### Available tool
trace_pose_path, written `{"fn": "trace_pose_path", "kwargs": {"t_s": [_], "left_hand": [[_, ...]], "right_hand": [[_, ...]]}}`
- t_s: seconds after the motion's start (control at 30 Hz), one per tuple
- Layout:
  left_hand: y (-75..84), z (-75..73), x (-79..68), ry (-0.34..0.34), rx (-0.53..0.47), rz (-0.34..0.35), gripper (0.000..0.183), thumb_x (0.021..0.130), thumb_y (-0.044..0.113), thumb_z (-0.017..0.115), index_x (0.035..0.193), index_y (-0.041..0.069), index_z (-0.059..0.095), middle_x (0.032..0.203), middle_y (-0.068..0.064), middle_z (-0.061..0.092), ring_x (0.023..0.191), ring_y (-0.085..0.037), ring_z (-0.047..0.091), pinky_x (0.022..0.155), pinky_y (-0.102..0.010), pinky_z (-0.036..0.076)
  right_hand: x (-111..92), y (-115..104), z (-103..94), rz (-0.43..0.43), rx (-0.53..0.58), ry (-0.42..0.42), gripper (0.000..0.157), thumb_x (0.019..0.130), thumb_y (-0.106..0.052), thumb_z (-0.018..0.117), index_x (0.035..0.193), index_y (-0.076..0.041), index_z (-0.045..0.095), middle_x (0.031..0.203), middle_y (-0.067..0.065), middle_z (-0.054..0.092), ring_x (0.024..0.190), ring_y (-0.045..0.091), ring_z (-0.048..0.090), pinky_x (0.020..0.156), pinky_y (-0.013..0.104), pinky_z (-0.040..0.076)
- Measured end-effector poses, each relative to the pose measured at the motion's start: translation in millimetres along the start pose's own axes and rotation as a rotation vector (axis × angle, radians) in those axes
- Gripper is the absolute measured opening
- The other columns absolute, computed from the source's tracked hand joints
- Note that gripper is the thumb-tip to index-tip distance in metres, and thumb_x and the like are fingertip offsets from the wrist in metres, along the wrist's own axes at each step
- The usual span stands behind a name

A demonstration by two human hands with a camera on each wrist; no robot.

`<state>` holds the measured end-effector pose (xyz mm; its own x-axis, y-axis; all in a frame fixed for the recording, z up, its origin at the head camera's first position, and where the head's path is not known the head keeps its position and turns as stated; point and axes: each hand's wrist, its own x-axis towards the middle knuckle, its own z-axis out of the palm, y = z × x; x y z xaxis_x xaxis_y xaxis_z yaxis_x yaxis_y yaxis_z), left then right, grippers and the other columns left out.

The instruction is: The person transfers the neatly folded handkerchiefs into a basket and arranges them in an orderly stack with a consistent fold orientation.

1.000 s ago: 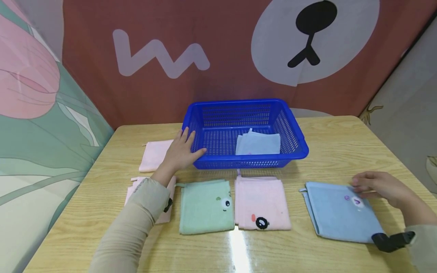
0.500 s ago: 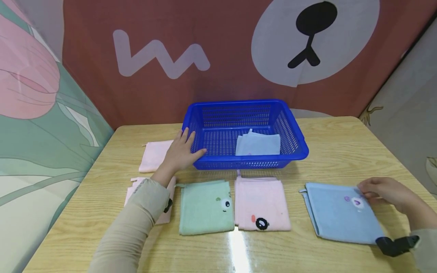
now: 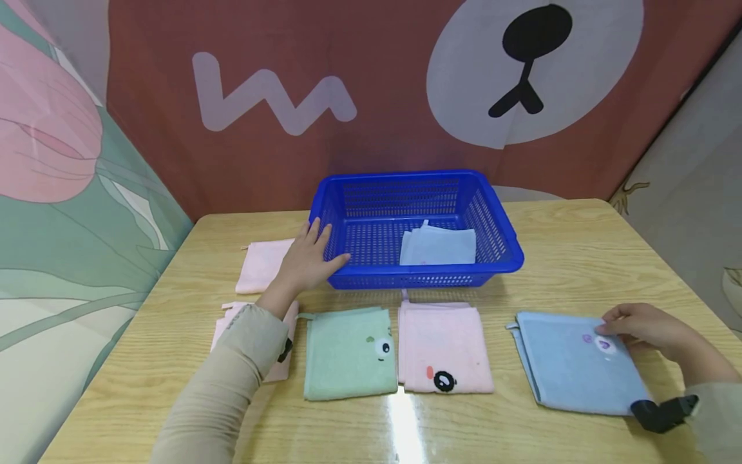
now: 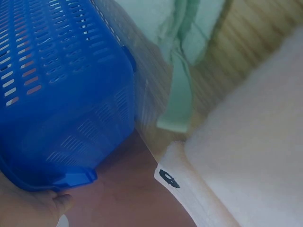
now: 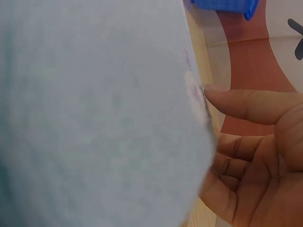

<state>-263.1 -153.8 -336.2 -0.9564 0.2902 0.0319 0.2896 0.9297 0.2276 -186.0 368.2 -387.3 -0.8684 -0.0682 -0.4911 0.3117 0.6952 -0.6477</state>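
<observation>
The worktop [image 3: 324,438] is tan with wood grain. Toward its right edge, the blue towel [image 3: 580,377] bears a purple-and-white motif; midway, a mint towel [image 3: 343,361] and a pink towel [image 3: 440,341] each show a black-and-white eye. Two more pink towels [image 3: 261,267] [image 3: 230,320] lie nearer the left edge. The basket [image 3: 371,270] by the far edge is deep blue, its cloth [image 3: 440,246] pale blue.
</observation>
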Motion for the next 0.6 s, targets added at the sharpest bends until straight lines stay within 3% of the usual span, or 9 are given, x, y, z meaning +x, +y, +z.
{"fn": "trace_pose_path", "kwargs": {"t_s": [0.37, 0.6], "left_hand": [[-1.7, 2.4, 0.6, 0.012, -0.006, 0.006, 0.078, 0.084, 0.057, 0.033, 0.138, 0.004, 0.014, 0.142, -0.017, 0.002, 0.128, -0.032, -0.003, 0.101, -0.045, 0.01], [-1.5, 3.0, -0.4, 0.029, 0.006, 0.011, 0.078, 0.084, 0.057, 0.034, 0.137, 0.002, 0.016, 0.141, -0.018, 0.004, 0.128, -0.032, -0.002, 0.101, -0.045, 0.011]], "right_hand": [[7.7, 4.5, 1.4, -0.028, 0.095, -0.056, 0.031, 0.084, -0.019, 0.055, 0.093, 0.007, 0.041, 0.079, 0.003, 0.052, 0.07, 0.016, 0.052, 0.061, 0.033, 0.045], [8.6, 7.2, -0.8, -0.067, 0.155, -0.101, 0.044, 0.086, -0.016, 0.052, 0.107, 0.018, 0.033, 0.086, 0.006, 0.056, 0.076, 0.019, 0.056, 0.066, 0.035, 0.046]]}}
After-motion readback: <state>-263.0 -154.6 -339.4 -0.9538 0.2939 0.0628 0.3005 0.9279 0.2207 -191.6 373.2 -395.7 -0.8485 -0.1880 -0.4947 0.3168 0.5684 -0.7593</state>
